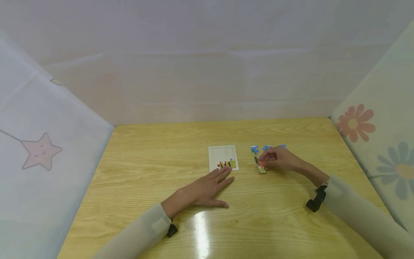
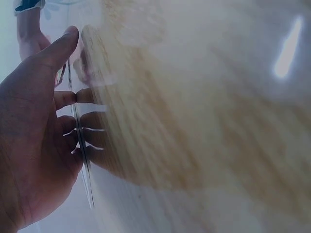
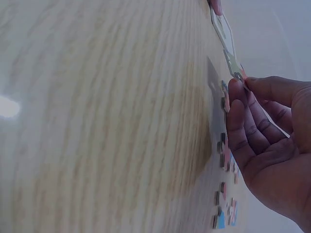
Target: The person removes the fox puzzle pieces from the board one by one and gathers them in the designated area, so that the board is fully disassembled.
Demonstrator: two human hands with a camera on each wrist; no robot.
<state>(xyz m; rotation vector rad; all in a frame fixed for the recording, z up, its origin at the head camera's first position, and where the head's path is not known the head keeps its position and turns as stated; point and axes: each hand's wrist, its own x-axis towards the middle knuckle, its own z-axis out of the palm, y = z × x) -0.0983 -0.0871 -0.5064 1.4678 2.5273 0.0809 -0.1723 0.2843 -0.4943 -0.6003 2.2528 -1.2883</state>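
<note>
A white puzzle board [image 1: 222, 153] lies on the table, with several joined jigsaw pieces [image 1: 233, 164] along its lower edge, green, red and dark striped. My left hand [image 1: 204, 189] lies flat with fingers spread, its fingertips over the board's near edge. To the right of the board, my right hand [image 1: 281, 158] pinches a jigsaw piece [image 3: 234, 65] between thumb and index finger, lifted above the table in the right wrist view. The left wrist view shows my left fingers [image 2: 65, 99] straight against the board's edge.
Loose blue jigsaw pieces [image 1: 254, 148] lie around and behind my right hand, partly hidden by it. More pieces [image 3: 222, 155] lie flat below that hand in the right wrist view. The wooden table [image 1: 155, 151] is bounded by pale cloth walls [image 1: 207, 86] at the back and sides.
</note>
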